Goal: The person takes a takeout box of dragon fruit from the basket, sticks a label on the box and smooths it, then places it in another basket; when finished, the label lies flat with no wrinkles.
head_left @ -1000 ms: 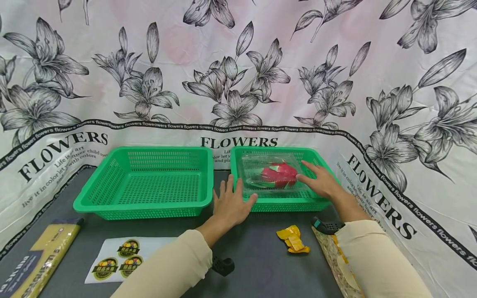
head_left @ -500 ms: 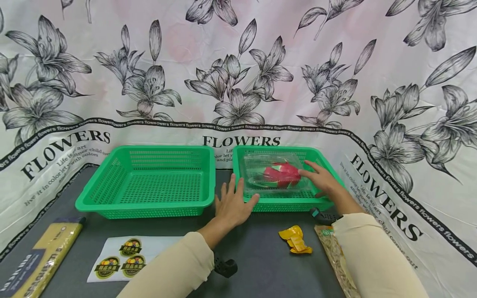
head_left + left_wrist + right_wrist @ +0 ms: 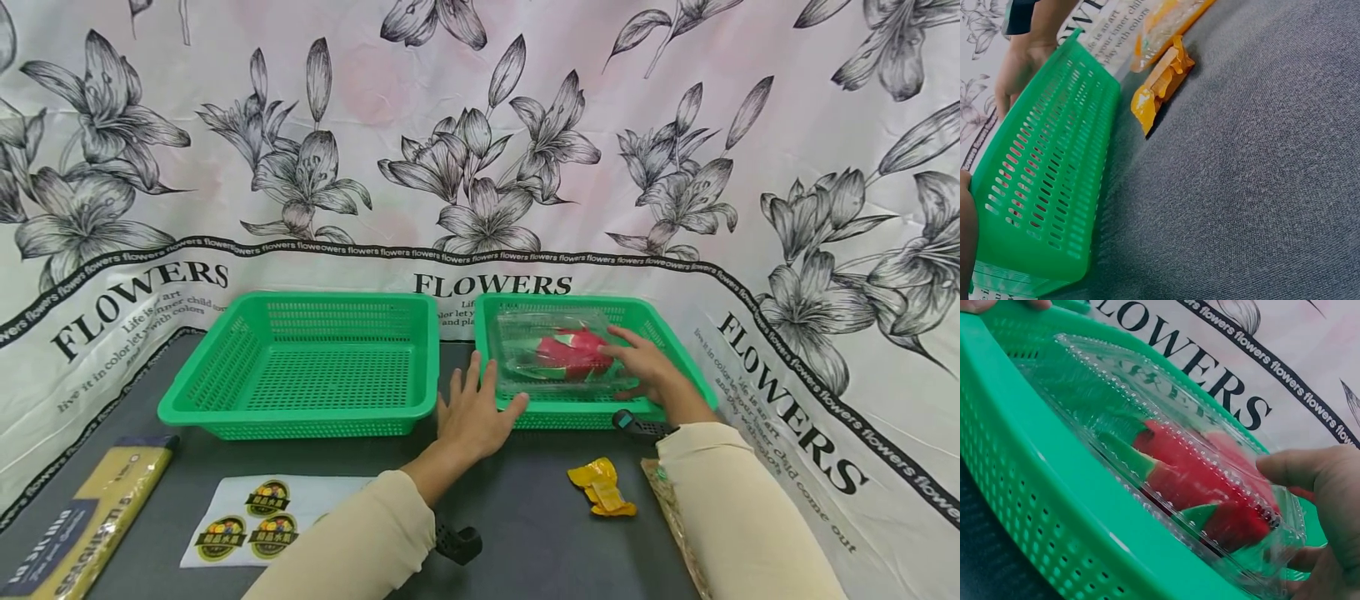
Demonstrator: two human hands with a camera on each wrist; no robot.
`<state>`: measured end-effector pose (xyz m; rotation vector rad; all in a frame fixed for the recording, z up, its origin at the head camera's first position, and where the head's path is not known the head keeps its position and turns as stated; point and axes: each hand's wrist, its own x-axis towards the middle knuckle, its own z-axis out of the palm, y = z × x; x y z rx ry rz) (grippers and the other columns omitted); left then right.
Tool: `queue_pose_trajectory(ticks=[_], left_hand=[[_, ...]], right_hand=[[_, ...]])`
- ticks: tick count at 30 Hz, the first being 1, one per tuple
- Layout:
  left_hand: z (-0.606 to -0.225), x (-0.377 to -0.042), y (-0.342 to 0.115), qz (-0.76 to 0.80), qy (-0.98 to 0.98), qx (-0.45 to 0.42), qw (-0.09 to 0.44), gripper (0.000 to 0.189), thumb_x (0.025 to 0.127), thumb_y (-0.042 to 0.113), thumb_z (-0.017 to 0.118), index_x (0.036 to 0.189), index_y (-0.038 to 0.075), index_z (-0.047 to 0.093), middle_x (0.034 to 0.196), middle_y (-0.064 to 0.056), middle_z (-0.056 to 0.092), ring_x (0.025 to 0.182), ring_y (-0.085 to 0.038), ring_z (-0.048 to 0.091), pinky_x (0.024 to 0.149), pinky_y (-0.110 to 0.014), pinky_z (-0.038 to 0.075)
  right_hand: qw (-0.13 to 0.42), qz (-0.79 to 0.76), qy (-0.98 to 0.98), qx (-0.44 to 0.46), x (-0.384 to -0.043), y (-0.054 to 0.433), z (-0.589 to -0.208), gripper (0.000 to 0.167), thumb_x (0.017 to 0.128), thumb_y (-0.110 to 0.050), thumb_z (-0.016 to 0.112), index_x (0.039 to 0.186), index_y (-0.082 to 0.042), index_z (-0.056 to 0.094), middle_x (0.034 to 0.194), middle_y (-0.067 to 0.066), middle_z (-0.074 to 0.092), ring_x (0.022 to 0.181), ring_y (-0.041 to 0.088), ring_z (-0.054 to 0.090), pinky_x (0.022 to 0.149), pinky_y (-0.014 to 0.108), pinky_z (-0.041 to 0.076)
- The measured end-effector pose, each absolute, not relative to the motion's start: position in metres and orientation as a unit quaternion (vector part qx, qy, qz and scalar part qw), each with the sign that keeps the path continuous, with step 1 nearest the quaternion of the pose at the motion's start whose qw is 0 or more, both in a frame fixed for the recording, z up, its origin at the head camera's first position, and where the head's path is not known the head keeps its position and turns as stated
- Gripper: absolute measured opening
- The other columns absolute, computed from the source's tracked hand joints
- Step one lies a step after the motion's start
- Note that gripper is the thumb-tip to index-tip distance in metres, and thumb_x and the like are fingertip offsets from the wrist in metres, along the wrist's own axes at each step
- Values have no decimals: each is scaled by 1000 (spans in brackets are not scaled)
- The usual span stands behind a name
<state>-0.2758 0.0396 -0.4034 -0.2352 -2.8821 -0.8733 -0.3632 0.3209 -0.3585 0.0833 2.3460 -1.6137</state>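
Observation:
A clear plastic clamshell box (image 3: pixel 525 367) with a red dragon fruit (image 3: pixel 573 353) inside lies in the right green basket (image 3: pixel 555 417). My right hand (image 3: pixel 652 367) grips the box's right end. In the right wrist view, one digit lies on the lid and other fingers (image 3: pixel 1307 557) reach round the lower end, seen partly through the plastic. My left hand (image 3: pixel 476 417) is spread, its fingers at the same basket's left rim. The right wrist view catches those fingertips on the rim at its upper left.
Another green basket (image 3: pixel 330 379) stands to the left. In front lie a spaghetti pack (image 3: pixel 97 517), a sheet of round stickers (image 3: pixel 225 525), an orange-yellow packet (image 3: pixel 602 487) and a long clear bag (image 3: pixel 675 517) partly under the right sleeve. A printed floral cloth (image 3: pixel 420 150) backs the table.
My right hand has come lower and closer around the box's right end, its fingers further over it. My left hand stays at the rim. The whole head view has shifted slightly.

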Motion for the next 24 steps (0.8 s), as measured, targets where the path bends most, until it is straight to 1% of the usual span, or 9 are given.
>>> queue_pose_trajectory(ticks=[6, 11, 17, 24], left_hand=[[-405, -276, 42, -289, -952, -81, 61, 83, 92, 68, 40, 156, 19, 23, 161, -3, 6, 143, -38, 8, 102, -70, 14], [-406, -277, 42, -287, -952, -80, 63, 83, 91, 69, 40, 156, 19, 24, 161, -3, 6, 143, -38, 8, 102, -70, 14], [-405, -277, 42, -291, -952, -80, 56, 83, 92, 69, 39, 156, 19, 23, 161, -2, 5, 143, -38, 7, 101, -71, 14], [-405, -277, 40, -294, -951, -77, 53, 83, 92, 69, 39, 156, 19, 22, 161, -2, 4, 143, -38, 7, 100, -72, 15]], right_hand=[[134, -601, 786, 57, -364, 320, -362, 68, 101, -15, 52, 157, -23, 15, 156, 24, 9, 133, 57, 17, 87, 64, 43], [130, -633, 760, 67, -363, 322, -362, 68, 100, -8, 51, 157, -23, 17, 155, 26, 13, 134, 56, 14, 90, 63, 42], [125, -666, 729, 92, -362, 325, -362, 65, 100, -2, 49, 156, -24, 23, 157, 21, 8, 138, 50, 12, 87, 56, 47], [128, -683, 711, 107, -365, 326, -362, 64, 99, -4, 52, 154, -27, 28, 159, 15, 6, 141, 43, 11, 85, 50, 50]])
